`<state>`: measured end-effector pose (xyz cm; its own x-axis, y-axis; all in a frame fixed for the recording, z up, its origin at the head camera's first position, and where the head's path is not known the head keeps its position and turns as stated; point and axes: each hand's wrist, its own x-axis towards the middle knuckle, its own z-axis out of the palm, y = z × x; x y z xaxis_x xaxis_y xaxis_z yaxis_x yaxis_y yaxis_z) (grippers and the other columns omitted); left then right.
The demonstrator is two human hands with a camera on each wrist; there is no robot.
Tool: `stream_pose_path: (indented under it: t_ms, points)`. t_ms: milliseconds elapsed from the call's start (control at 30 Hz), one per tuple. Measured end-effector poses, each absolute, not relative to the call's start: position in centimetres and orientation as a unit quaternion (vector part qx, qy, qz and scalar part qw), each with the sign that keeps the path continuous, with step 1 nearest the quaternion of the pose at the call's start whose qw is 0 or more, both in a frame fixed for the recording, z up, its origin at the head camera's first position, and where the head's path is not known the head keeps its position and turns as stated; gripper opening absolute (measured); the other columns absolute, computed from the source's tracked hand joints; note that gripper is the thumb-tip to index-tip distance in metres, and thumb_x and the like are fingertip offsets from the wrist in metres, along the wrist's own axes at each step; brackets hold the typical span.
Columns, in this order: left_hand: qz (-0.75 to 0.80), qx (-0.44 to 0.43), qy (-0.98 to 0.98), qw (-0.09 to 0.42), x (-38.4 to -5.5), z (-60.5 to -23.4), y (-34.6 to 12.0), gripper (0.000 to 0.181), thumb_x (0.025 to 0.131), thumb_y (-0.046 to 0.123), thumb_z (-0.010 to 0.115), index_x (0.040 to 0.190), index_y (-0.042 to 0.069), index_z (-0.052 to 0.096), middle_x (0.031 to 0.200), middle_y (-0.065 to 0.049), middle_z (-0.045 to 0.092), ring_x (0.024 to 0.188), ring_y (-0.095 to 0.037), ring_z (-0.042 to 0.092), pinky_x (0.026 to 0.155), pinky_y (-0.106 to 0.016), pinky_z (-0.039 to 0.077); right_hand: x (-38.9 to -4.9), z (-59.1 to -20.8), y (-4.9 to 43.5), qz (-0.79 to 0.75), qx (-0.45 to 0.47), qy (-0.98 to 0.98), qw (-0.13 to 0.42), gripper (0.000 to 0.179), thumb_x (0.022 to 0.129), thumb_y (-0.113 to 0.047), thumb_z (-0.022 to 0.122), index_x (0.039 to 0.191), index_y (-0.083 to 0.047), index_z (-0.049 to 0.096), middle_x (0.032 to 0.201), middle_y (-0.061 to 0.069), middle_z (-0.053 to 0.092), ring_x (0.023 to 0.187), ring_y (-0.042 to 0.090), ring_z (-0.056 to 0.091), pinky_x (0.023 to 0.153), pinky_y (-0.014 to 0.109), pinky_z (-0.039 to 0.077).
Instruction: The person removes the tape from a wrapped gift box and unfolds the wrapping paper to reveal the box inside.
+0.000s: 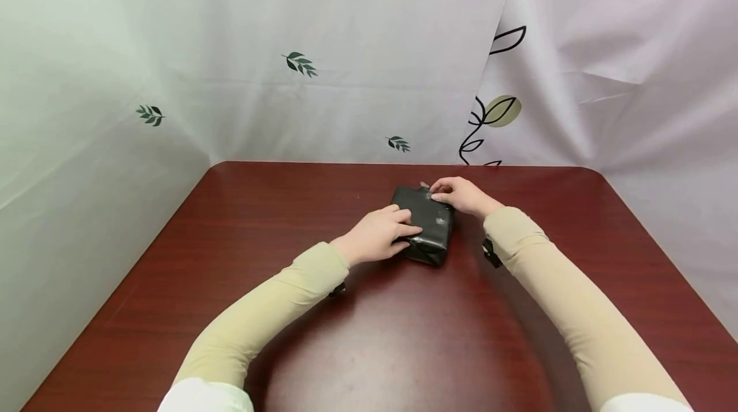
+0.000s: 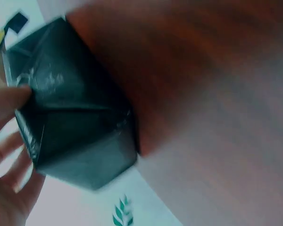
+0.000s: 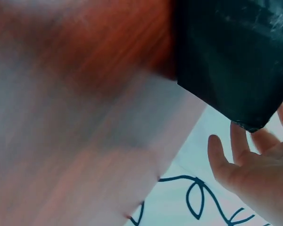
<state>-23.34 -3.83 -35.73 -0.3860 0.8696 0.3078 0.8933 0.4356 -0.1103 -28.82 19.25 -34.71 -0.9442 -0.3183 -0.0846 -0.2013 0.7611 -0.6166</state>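
Note:
A black, glossy wrapped package (image 1: 425,216) lies on the table with creased, folded ends; the left wrist view shows its folded near end (image 2: 80,136). My left hand (image 1: 377,236) holds it from the left, fingers over the top and the lowest digit at the near left edge. At the far right corner, my right hand (image 1: 461,196) has its thumb and index finger bent together on the wrapping. A small pale tab (image 1: 424,185) sticks up at the far edge beside those fingertips. In the right wrist view, the other fingers (image 3: 239,141) spread loosely past the package's corner.
The package rests on a reddish-brown table (image 1: 259,207) with rounded far corners. A white curtain (image 1: 346,15) with leaf prints hangs behind and along both sides. A dark wrist device (image 1: 491,253) sits under the right sleeve.

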Motion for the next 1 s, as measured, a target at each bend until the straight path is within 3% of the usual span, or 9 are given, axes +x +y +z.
stream_pose_path:
  t_ms: [133, 267, 400, 500, 600, 700, 867, 1000]
  points:
    - [-0.017, -0.509, -0.839, 0.191, -22.3, -35.9, -2.3, 0.030, 0.084, 0.024, 0.071, 0.113, 0.016, 0.071, 0.093, 0.000, 0.058, 0.081, -0.018, 0.050, 0.075, -0.027, 0.046, -29.4, -34.2, 19.1, -0.292, -0.152, 0.939, 0.098, 0.028, 0.097, -0.016, 0.055, 0.119, -0.001, 0.060, 0.113, 0.019, 0.061, 0.101, 0.031, 0.057, 0.083, 0.042, 0.046]
    - [0.000, -0.486, -0.854, 0.188, -21.3, -35.9, -1.2, 0.032, 0.086, 0.026, 0.069, 0.115, 0.014, 0.070, 0.095, -0.001, 0.058, 0.080, -0.018, 0.050, 0.075, -0.027, 0.045, -29.9, -34.1, 19.1, -0.283, -0.162, 0.939, 0.105, 0.030, 0.097, -0.017, 0.054, 0.122, 0.000, 0.057, 0.116, 0.020, 0.060, 0.104, 0.032, 0.057, 0.084, 0.042, 0.046]
    - [-0.025, -0.462, -0.877, 0.125, -21.4, -35.0, -1.0, 0.036, 0.090, 0.033, 0.063, 0.121, 0.015, 0.066, 0.099, -0.002, 0.061, 0.086, -0.018, 0.055, 0.076, -0.029, 0.048, -30.1, -34.2, 19.4, -0.279, -0.170, 0.939, 0.108, 0.031, 0.097, -0.018, 0.054, 0.122, 0.000, 0.057, 0.117, 0.020, 0.061, 0.105, 0.032, 0.058, 0.085, 0.043, 0.046]
    - [-0.085, -0.423, -0.900, 0.059, -23.0, -34.0, -1.3, 0.040, 0.093, 0.035, 0.057, 0.125, 0.011, 0.062, 0.113, -0.005, 0.064, 0.104, -0.021, 0.058, 0.090, -0.034, 0.048, -30.1, -34.1, 19.5, -0.282, -0.172, 0.938, 0.106, 0.031, 0.097, -0.018, 0.054, 0.121, 0.000, 0.057, 0.116, 0.020, 0.062, 0.104, 0.032, 0.058, 0.085, 0.044, 0.046]
    - [-0.133, -0.372, -0.919, 0.018, -25.4, -33.8, -1.5, 0.048, 0.095, 0.037, 0.055, 0.132, 0.007, 0.055, 0.133, -0.009, 0.055, 0.126, -0.023, 0.047, 0.106, -0.035, 0.037, -30.0, -34.2, 19.5, -0.287, -0.164, 0.938, 0.101, 0.031, 0.097, -0.019, 0.054, 0.121, 0.000, 0.057, 0.115, 0.021, 0.062, 0.103, 0.033, 0.058, 0.085, 0.044, 0.046]
    - [-0.146, -0.352, -0.924, -0.008, -27.3, -34.4, -1.3, 0.064, 0.093, 0.043, 0.056, 0.140, 0.002, 0.043, 0.144, -0.012, 0.042, 0.137, -0.025, 0.034, 0.112, -0.035, 0.028, -29.8, -34.4, 19.5, -0.289, -0.159, 0.939, 0.097, 0.031, 0.097, -0.019, 0.053, 0.122, 0.000, 0.056, 0.116, 0.021, 0.061, 0.105, 0.033, 0.058, 0.086, 0.044, 0.046]
    - [-0.124, -0.363, -0.922, -0.048, -28.2, -35.4, -0.1, 0.088, 0.087, 0.056, 0.057, 0.146, -0.004, 0.029, 0.148, -0.016, 0.036, 0.140, -0.026, 0.030, 0.115, -0.036, 0.022, -29.5, -35.0, 19.4, -0.300, -0.157, 0.936, 0.094, 0.033, 0.098, -0.020, 0.052, 0.125, 0.000, 0.053, 0.118, 0.022, 0.060, 0.109, 0.034, 0.056, 0.090, 0.045, 0.045]
    - [-0.073, -0.355, -0.931, -0.050, -28.2, -36.0, 0.8, 0.099, 0.082, 0.069, 0.052, 0.149, 0.001, 0.024, 0.149, -0.012, 0.034, 0.139, -0.026, 0.029, 0.114, -0.041, 0.020, -29.3, -35.5, 19.5, -0.310, -0.154, 0.935, 0.072, 0.032, 0.098, -0.018, 0.052, 0.125, -0.001, 0.054, 0.115, 0.020, 0.062, 0.108, 0.034, 0.057, 0.090, 0.046, 0.045]
